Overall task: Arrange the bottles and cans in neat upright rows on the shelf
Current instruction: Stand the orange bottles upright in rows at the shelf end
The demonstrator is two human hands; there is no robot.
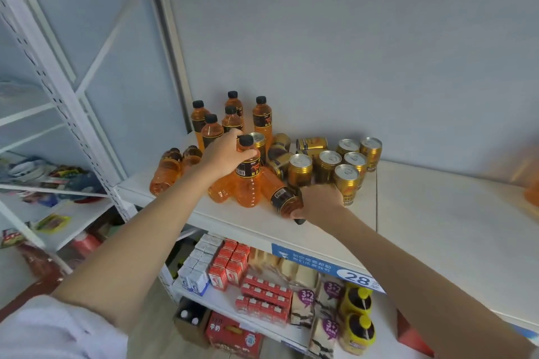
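On the white top shelf (437, 213) stand several orange bottles with black caps (232, 116) at the back left. Two bottles (167, 170) lie on their sides at the left edge. My left hand (226, 157) grips an upright orange bottle (248, 178) near its neck. My right hand (319, 202) is closed around the cap end of a bottle lying on its side (280, 194) at the shelf's front. Gold cans (328, 165) stand upright in a cluster to the right, and a few cans (281, 154) lie toppled behind them.
The shelf's right half is bare except for a blurred orange thing (530, 195) at the far right. Below, a lower shelf (221, 304) holds cartons, snack bags and yellow-capped bottles. A white rack (58, 114) with packets stands to the left.
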